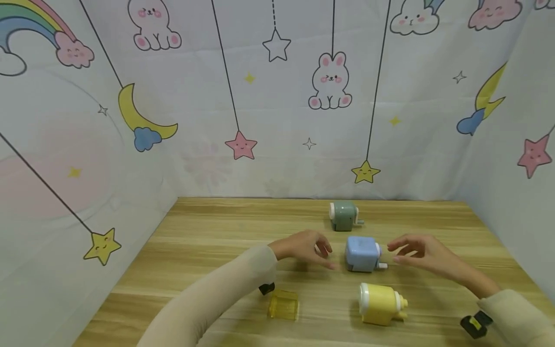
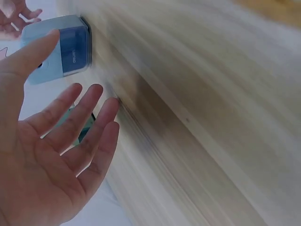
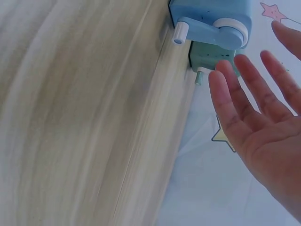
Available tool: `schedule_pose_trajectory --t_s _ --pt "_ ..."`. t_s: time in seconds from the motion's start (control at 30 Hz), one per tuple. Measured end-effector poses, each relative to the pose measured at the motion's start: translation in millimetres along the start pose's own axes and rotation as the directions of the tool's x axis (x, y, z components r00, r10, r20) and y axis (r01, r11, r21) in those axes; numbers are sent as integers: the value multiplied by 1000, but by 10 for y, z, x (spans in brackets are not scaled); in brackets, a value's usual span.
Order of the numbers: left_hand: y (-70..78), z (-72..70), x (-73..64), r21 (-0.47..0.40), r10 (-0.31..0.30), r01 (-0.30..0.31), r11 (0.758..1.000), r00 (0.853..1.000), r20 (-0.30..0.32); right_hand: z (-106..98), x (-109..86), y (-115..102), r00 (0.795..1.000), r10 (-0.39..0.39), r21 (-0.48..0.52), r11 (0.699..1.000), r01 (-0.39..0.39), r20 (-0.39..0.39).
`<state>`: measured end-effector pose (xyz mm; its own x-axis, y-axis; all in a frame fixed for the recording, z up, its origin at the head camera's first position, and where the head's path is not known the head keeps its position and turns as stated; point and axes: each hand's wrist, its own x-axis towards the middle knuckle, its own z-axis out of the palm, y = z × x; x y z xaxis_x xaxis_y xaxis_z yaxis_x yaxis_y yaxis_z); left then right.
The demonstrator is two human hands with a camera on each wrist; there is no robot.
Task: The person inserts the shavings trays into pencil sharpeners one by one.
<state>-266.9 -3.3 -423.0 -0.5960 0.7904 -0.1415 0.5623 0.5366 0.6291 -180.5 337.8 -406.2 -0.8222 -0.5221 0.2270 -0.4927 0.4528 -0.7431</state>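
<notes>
A blue crank pencil sharpener stands on the wooden table between the two hands. To its left is my left hand, fingers relaxed and apart from it, palm turned toward it. On the crank side, my right hand hovers with loosely bent fingers and nothing in them. The right wrist view shows the blue sharpener's crank handle just beyond the fingertips. Behind the blue one stands a green sharpener, and in front a yellow sharpener with its crank to the right.
A see-through yellow box-like piece lies on the table near the left forearm. Printed cloth walls with stars and rabbits enclose the table at the back and both sides.
</notes>
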Motion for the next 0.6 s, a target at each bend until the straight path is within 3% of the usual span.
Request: schedule_pose_trajectory --t_s 0.33,0.6 --pt "-64 -65 -507 -18 28 -27 999 1000 14 98 -254 -131 990 -39 151 988 19 134" --pt "-115 -77 -870 -40 46 -46 998 999 5 250 -383 -205 991 -91 162 984 74 100"
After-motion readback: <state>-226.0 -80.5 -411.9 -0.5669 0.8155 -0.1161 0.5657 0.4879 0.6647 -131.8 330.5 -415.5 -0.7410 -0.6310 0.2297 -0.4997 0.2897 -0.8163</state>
